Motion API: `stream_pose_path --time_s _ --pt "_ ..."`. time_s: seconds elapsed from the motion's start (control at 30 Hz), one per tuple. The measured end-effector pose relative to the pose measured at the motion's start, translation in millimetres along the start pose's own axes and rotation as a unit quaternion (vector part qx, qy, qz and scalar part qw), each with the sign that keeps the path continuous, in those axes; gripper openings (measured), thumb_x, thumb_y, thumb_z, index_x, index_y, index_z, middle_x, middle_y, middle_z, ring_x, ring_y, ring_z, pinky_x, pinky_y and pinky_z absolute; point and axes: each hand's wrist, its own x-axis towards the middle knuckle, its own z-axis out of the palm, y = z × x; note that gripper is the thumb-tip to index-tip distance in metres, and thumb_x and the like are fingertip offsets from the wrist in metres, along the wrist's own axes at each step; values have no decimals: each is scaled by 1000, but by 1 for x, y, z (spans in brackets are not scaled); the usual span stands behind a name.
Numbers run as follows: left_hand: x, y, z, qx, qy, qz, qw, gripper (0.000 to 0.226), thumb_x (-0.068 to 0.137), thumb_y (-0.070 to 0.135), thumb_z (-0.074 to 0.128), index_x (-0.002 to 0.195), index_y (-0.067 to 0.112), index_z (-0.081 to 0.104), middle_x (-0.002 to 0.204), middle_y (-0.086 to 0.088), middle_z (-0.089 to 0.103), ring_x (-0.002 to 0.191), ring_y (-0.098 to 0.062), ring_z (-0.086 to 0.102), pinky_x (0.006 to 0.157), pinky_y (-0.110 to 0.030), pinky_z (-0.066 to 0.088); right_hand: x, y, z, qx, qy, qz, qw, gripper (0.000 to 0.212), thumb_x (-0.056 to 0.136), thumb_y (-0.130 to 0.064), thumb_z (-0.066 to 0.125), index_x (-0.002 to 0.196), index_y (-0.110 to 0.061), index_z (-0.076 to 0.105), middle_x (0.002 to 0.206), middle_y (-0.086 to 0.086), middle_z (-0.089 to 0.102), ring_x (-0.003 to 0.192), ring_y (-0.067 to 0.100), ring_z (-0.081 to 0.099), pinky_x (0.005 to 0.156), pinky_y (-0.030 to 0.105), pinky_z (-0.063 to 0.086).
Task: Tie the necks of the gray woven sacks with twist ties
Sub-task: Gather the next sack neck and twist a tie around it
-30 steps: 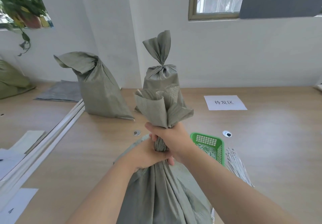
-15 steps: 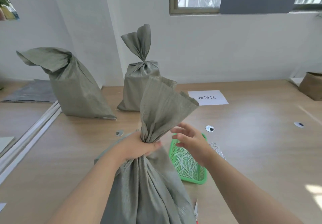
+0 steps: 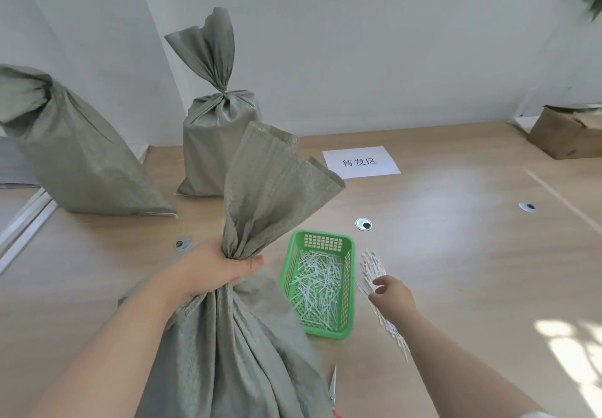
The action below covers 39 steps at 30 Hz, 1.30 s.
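Note:
A gray woven sack (image 3: 234, 346) stands right in front of me, its neck bunched together. My left hand (image 3: 211, 271) is shut around that neck, with the loose top fanning out above my fist. My right hand (image 3: 392, 292) rests over a pile of long white twist ties (image 3: 371, 264) lying on the table beside a green basket (image 3: 348, 274); its fingers are apart and touch the pile. Whether a tie is pinched is not visible. A second sack (image 3: 218, 131) stands by the wall with its neck cinched. A third sack (image 3: 75, 160) leans at the left.
The green basket holds several short white tie pieces. Scissors (image 3: 332, 388) lie on the table beside the near sack. A paper label (image 3: 361, 161) lies further back, a cardboard box (image 3: 566, 134) sits at the far right, and round cable holes dot the table.
My right hand let go of the sack neck and moved right and down, past the basket, onto the pile of ties. My left hand kept hold of the neck.

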Motion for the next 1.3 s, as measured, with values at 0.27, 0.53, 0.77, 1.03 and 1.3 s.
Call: stream_pose_path --time_s 0.27,0.53,0.77,1.03,1.3 --pt "11 2 2 -8 2 2 1000 57 91 39 66 42 22 41 46 5 40 43 -8 39 59 -29 33 29 48 24 -206 -10 15 978 34 86 -9 51 118 -9 62 120 11 65 110 30 62 84 32 51" --pt "12 -4 0 6 -6 12 1000 59 86 57 65 44 20 44 48 3 46 50 -13 45 65 -32 38 36 57 33 -321 -1 30 947 28 86 -3 44 103 -13 64 108 7 67 104 29 63 72 29 44" --pt "10 -7 -1 20 8 13 1000 56 88 46 65 43 19 46 49 3 48 51 -11 47 64 -30 38 32 54 24 -296 2 37 955 16 85 -16 50 94 -17 63 101 4 66 88 28 57 71 28 47" --pt "11 -9 -1 11 14 12 1000 55 88 42 69 42 21 49 45 5 50 47 -7 46 60 -28 37 15 46 9 -211 27 1 977 15 90 -20 45 95 -15 59 94 5 66 88 29 60 71 32 49" --pt "8 -23 -5 2 13 13 1000 52 86 45 71 46 18 53 49 4 55 52 -13 51 66 -29 43 0 18 -10 -59 51 -34 996 10 93 -22 49 92 -21 59 73 0 65 70 25 66 68 35 52"
